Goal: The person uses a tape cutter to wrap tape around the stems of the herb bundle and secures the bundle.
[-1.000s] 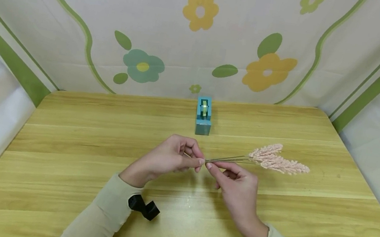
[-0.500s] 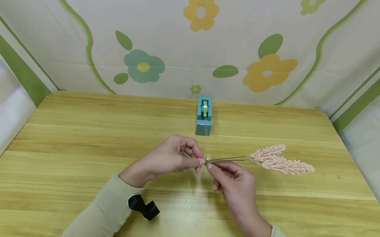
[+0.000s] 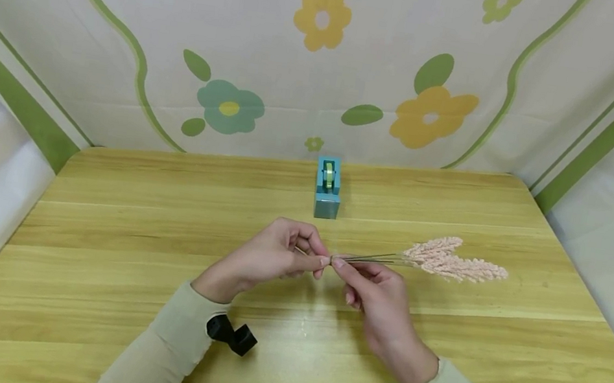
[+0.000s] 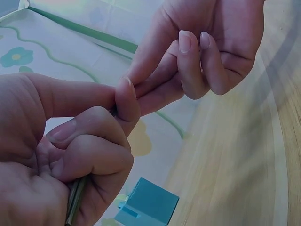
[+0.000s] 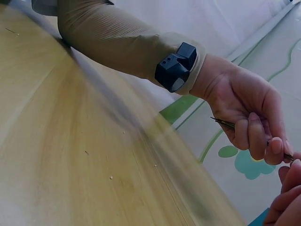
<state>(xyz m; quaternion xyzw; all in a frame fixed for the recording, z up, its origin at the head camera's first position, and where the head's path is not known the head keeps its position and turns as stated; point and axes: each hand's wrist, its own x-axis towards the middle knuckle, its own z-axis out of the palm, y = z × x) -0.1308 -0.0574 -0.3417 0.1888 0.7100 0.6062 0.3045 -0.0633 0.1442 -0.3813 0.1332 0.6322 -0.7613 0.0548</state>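
Observation:
Two fluffy pale pink flower sprays (image 3: 456,261) point to the right above the table, on thin brownish-green stems (image 3: 377,257). My left hand (image 3: 275,252) pinches the stems between thumb and forefinger near their lower part. The stem ends (image 4: 76,200) run back through the curled left fingers and stick out past them in both wrist views. Right beside it, my right hand (image 3: 382,300) pinches the same stems with thumb and forefinger, the fingertips almost touching the left ones. Whatever lies between the fingertips is mostly hidden.
A blue tape dispenser (image 3: 326,206) with a roll of tape stands behind the hands, near the table's back edge. Flower-patterned cloth (image 3: 300,73) hangs behind the wooden table (image 3: 133,213). Small specks (image 5: 111,178) lie on the tabletop in the right wrist view.
The right hand makes small shifts at the stems, and the flower sprays move slightly right. A small clear piece above the right fingertips half a second ago no longer shows. The left hand holds still.

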